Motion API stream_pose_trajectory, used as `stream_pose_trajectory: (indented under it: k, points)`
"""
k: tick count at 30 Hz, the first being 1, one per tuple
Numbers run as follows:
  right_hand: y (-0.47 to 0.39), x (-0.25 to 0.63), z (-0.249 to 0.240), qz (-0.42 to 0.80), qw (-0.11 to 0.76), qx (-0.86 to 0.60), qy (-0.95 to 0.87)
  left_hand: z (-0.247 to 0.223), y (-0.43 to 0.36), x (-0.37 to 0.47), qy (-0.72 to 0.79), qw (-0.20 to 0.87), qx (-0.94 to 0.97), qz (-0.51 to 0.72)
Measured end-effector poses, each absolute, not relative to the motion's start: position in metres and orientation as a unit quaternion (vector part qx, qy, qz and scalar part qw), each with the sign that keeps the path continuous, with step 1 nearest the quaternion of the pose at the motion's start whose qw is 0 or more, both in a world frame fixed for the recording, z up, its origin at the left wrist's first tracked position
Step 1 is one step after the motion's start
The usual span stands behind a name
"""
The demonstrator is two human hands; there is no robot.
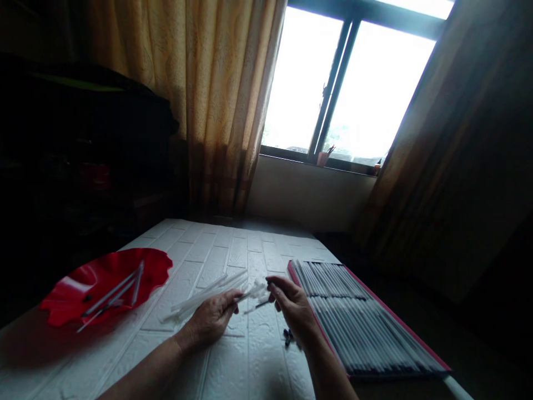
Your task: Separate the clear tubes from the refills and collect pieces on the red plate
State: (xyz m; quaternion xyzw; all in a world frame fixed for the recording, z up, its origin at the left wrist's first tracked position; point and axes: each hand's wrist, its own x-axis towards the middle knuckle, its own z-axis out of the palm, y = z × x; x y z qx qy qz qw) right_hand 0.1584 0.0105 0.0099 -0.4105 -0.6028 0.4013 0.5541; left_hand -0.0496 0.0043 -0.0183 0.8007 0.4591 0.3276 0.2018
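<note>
Above the white table my left hand (214, 316) pinches a thin clear plastic tube (249, 293), which points toward my right hand. The fingertips of my right hand (293, 303) are closed around a small dark piece (267, 280), close to the tube's far end; whether the two touch I cannot tell. More clear tubes (208, 293) lie loose on the table beside and behind my left hand. Beneath my hands is a thin stick with a dark end (262, 304). Several small black pieces (287, 336) rest on the table by my right wrist.
A red wavy-edged bowl (66, 286) at left holds a few tubes. At right, a red-edged box (293, 272) is packed with rows of dark-ended tubes (362, 328). The table (233, 366) has a brick pattern. Behind it are curtains (220, 111) and a window.
</note>
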Motion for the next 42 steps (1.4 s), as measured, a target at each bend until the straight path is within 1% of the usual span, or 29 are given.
stream_pose_trajectory:
  k: [4,15,23,36,42]
  points:
    - [0.005,0.157,0.001,0.451,0.550,-0.406,-0.573,-0.023,0.007,-0.050,0.457,0.201,0.801,0.331]
    - [0.001,0.156,0.000,0.475,0.583,-0.386,-0.535,-0.025,0.008,-0.050,0.448,0.189,0.806,0.336]
    - [0.001,0.157,0.001,0.481,0.582,-0.394,-0.524,-0.022,0.004,-0.050,0.450,0.181,0.812,0.324]
    - [0.001,0.153,-0.002,0.446,0.581,-0.391,-0.557,-0.020,0.004,-0.051,0.448,0.178,0.819,0.311]
    - [0.006,0.156,-0.012,0.368,0.578,-0.392,-0.615,-0.020,0.004,-0.053,0.432,0.172,0.827,0.317]
